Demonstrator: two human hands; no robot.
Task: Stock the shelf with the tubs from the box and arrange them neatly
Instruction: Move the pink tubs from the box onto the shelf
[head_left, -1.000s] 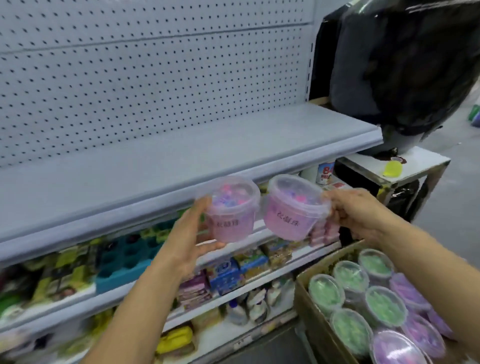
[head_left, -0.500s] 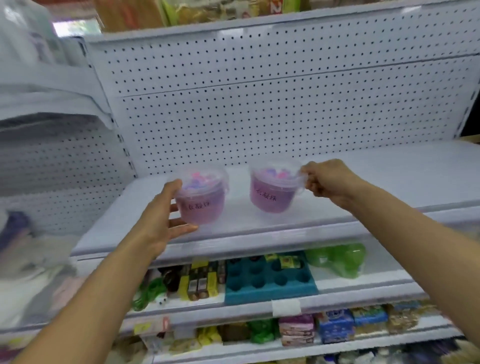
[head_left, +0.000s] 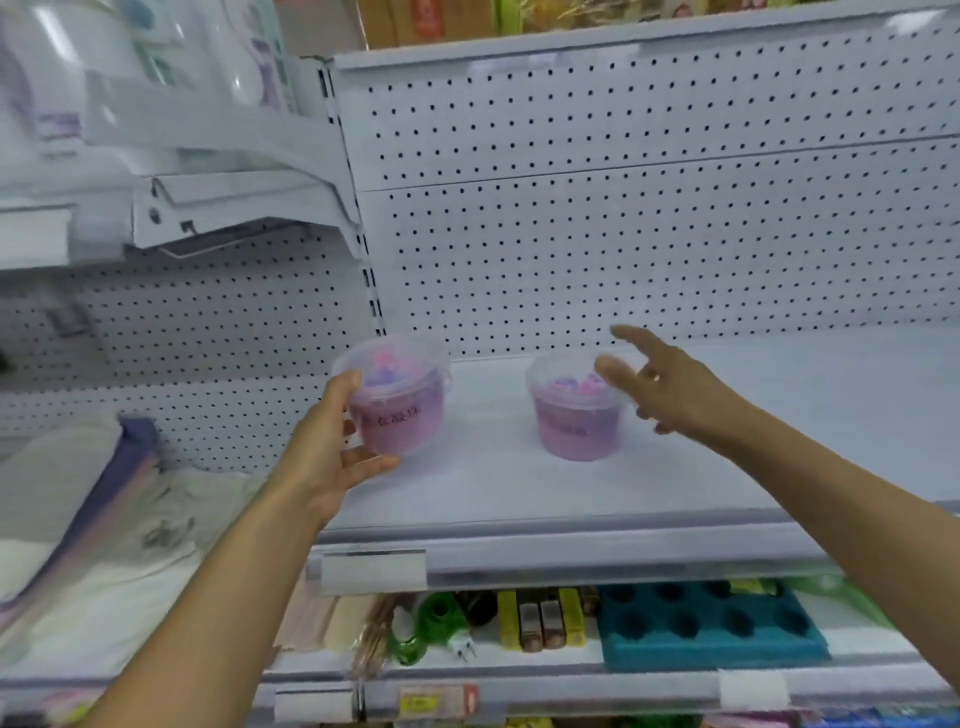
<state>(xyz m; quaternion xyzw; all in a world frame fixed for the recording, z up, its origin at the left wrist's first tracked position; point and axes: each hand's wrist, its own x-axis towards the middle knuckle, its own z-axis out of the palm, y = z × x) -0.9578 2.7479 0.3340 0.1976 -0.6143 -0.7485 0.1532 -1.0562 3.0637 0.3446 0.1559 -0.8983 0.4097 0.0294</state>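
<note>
While left hand (head_left: 332, 452) grips, two tubs (head_left: 576, 415) (seemingly pink)

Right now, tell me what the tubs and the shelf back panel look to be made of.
Pink tubs: probably thin clear plastic, glossy; the pink fill shows through walls and lids. Shelf back panel: likely painted sheet metal pegboard, matte pale grey, with regular punched holes.

The left hand (head_left: 332, 447) covers the near side of the tub (head_left: 397, 402) it grips; the black writing on both tubs is too blurred to read. Goods on the lower shelf (head_left: 519, 670) smear together, and both forearms run off the bottom edge
</note>
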